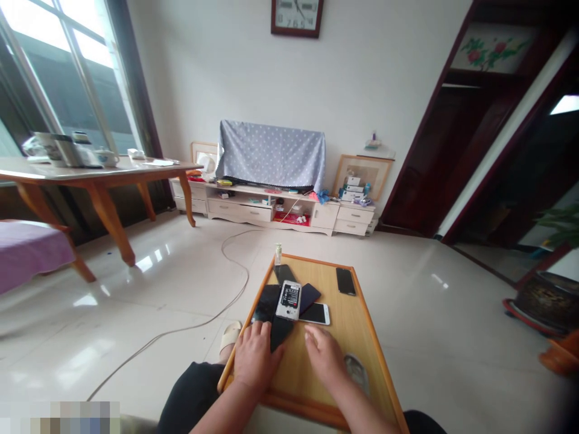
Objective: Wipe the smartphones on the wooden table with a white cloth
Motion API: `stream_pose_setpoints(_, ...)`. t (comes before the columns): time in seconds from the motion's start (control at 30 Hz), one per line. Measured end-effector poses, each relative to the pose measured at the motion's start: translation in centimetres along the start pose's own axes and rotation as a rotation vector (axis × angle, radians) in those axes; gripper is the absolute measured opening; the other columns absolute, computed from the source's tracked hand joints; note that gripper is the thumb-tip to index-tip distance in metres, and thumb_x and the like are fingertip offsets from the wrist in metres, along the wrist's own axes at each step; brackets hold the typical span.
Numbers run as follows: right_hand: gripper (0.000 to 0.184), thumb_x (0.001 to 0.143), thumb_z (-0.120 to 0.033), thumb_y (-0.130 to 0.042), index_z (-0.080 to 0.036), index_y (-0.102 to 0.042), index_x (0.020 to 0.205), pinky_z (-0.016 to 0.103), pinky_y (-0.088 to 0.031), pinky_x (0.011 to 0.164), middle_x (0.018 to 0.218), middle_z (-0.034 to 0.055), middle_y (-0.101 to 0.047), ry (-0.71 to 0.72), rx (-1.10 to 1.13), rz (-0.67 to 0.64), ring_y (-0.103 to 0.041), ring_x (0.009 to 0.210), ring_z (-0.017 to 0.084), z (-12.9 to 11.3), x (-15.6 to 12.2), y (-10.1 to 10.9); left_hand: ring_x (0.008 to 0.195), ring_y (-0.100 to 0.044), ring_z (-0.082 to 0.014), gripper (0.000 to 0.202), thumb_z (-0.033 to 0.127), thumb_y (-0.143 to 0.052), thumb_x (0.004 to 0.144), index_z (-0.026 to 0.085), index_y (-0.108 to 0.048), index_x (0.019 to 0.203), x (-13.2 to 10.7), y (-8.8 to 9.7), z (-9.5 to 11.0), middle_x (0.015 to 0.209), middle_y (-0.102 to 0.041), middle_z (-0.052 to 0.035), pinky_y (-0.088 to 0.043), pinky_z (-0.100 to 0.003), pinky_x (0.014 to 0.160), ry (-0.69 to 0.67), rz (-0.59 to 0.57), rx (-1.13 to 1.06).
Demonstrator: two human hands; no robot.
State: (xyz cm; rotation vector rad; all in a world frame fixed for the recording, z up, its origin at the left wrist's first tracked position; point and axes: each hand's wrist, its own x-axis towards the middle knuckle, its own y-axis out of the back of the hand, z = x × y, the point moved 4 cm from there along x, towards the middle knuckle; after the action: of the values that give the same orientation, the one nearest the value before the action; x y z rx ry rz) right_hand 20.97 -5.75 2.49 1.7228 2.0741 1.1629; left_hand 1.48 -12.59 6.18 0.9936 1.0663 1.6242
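Here at lower centre, the left hand (pixel 254 358) touches a black phone (pixel 282 331) on the wooden worktop (pixel 335 339) (grip clenched or merely resting? I can't tell!), and just to its right there's the right hand (pixel 323 354), grip released, fingers loosely bent. Beyond them, a white phone (pixel 321 313), then a backless phone (pixel 289 299), battery showing! Way back, upper centre, a spotted cloth (pixel 271 154) drapes above the pale cabinet (pixel 244 211).

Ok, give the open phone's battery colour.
Battery: black, with some white print, best seen in the head view.
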Motion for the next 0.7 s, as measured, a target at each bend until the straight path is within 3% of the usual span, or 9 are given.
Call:
stream_pose_setpoints(0.13,0.036,0.095,-0.035,-0.046,-0.021,-0.072,0.117,0.039,-0.053,0.099,0.118,0.0097,-0.073,-0.072,0.044,-0.016,-0.068,0.110,0.025,0.4,-1.2,-0.3,0.125,-0.047,-0.0326,0.052,0.048,-0.060,0.084,0.023,-0.056,0.130,-0.6,-0.3,-1.2,0.134,-0.056,-0.0133,-0.035,-0.044,0.101,0.024,-0.062,0.018)
stream_pose_setpoints(0.27,0.038,0.096,-0.038,-0.046,-0.020,-0.073,0.116,0.039,-0.051,0.102,0.118,0.0104,-0.073,-0.079,0.063,-0.003,-0.067,0.112,0.025,0.4,-2.5,-0.2,0.120,-0.051,-0.0303,0.044,0.045,-0.061,0.084,0.023,-0.061,0.122,-0.8,-0.1,-1.1,0.125,-0.060,-0.0118,-0.039,-0.041,0.098,-0.026,-0.050,0.030)
stream_pose_setpoints(0.4,0.041,0.097,-0.041,-0.045,-0.019,-0.072,0.118,0.039,-0.052,0.100,0.117,0.0114,-0.073,-0.076,0.109,0.018,-0.068,0.111,0.025,0.4,-3.8,0.5,0.102,-0.061,-0.0250,0.029,0.047,-0.054,0.090,0.023,-0.066,0.100,-1.0,0.9,-0.5,0.106,-0.067,-0.0088,-0.042,-0.034,0.086,-0.121,-0.116,0.021)
stream_pose_setpoints(0.5,0.042,0.098,-0.044,-0.044,-0.019,-0.071,0.119,0.039,-0.053,0.099,0.116,0.0120,-0.073,-0.080,0.146,0.030,-0.068,0.110,0.025,0.3,-4.8,1.1,0.086,-0.064,-0.0205,0.038,0.045,-0.035,0.099,0.022,-0.064,0.090,-1.3,2.0,-0.3,0.092,-0.068,-0.0072,-0.041,-0.031,0.076,-0.130,-0.097,-0.032)
stream_pose_setpoints(0.6,0.042,0.098,-0.047,-0.045,-0.021,-0.072,0.118,0.039,-0.053,0.098,0.116,0.0111,-0.074,-0.094,0.181,0.043,-0.068,0.110,0.026,0.0,-5.4,1.5,0.081,-0.064,-0.0189,0.042,0.048,-0.032,0.100,0.023,-0.063,0.087,-1.6,2.9,-0.2,0.089,-0.069,-0.0054,-0.039,-0.029,0.072,-0.087,-0.029,-0.219)
stream_pose_setpoints(0.7,0.042,0.098,-0.049,-0.046,-0.021,-0.072,0.117,0.039,-0.054,0.098,0.117,0.0106,-0.074,-0.118,0.222,0.058,-0.068,0.111,0.026,-0.3,-5.7,1.8,0.077,-0.063,-0.0194,0.046,0.060,-0.041,0.094,0.023,-0.065,0.083,-1.8,3.2,-0.2,0.079,-0.069,-0.0029,-0.042,-0.028,0.070,0.049,-0.017,-0.582)
